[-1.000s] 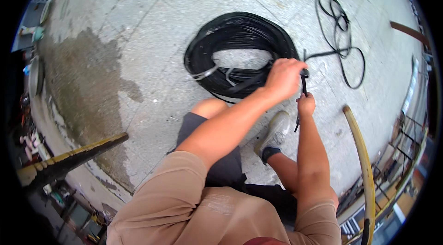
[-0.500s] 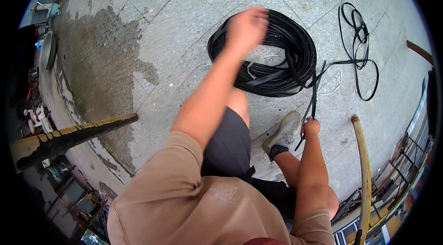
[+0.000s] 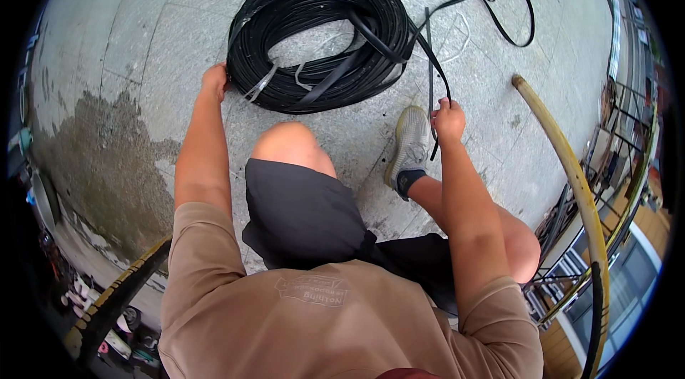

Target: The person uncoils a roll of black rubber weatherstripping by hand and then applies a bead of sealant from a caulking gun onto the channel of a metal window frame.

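A large coil of flat black hose-like strip [image 3: 385, 22] lies on the paving in front of me, with pale ties round some of its windings. My left hand [image 3: 215, 82] is closed at the coil's outer left side, its fingertips partly hidden against the windings. Beside my shoe, my right hand [image 3: 449, 122] is closed round a black strip end [image 3: 432, 149], which sticks out below the fist. From that hand the strip runs up to the coil's right side.
Loose loops of black strip [image 3: 529, 19] lie at the far right. A curved yellowish pole [image 3: 556, 133] stands on the right, another yellow-black pole [image 3: 135, 275] at lower left. My shoe [image 3: 412, 140] is beside the right hand. A damp patch [image 3: 107, 158] darkens the left paving.
My left hand has moved from above the coil's far side to its outer left edge. The right hand still holds the strip. The view has shifted, so the coil appears farther left and larger.
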Demonstrator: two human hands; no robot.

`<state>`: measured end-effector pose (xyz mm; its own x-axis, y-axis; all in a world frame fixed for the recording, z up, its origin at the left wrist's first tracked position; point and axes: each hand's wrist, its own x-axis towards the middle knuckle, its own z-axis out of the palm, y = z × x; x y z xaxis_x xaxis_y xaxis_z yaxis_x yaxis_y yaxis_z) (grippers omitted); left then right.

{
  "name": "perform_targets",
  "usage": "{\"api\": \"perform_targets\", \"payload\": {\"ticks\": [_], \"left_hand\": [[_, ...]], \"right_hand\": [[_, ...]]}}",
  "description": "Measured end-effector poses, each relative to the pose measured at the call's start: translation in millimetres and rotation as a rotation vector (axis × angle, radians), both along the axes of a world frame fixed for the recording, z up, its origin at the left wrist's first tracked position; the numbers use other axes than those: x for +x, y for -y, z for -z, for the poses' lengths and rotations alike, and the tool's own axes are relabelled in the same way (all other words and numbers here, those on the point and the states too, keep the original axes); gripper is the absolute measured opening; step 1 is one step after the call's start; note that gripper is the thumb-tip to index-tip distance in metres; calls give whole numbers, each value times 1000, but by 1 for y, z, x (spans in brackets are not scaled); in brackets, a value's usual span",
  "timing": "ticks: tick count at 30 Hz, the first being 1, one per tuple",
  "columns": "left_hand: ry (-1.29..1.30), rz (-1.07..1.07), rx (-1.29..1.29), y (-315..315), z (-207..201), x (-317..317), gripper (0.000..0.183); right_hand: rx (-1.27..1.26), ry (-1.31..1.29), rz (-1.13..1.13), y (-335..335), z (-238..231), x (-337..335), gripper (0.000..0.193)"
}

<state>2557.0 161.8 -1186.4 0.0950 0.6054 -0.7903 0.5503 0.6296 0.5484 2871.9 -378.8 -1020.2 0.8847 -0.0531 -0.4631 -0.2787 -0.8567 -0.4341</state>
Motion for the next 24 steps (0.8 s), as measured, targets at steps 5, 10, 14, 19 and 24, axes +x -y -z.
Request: {"api": "perform_targets", "payload": {"ticks": [5,10,14,19,24], "left_hand": [[-225,469,51,-27,2,1,32],[-380,822,415,-60,19,-42,31],[-256,516,493,3,-5,11,36],[-391,661,612,6,-57,26,39],[112,278,430,-20,-41,8,38]], "right_hand": [[-32,14,16,-4,-9,-6,40],[277,-552,104,-32,6,-5,30],[432,-523,227,-41,44,-10,23],[562,-365,406,-89,74,-1,19],[506,-349,241,-123,71,6,15]]}}
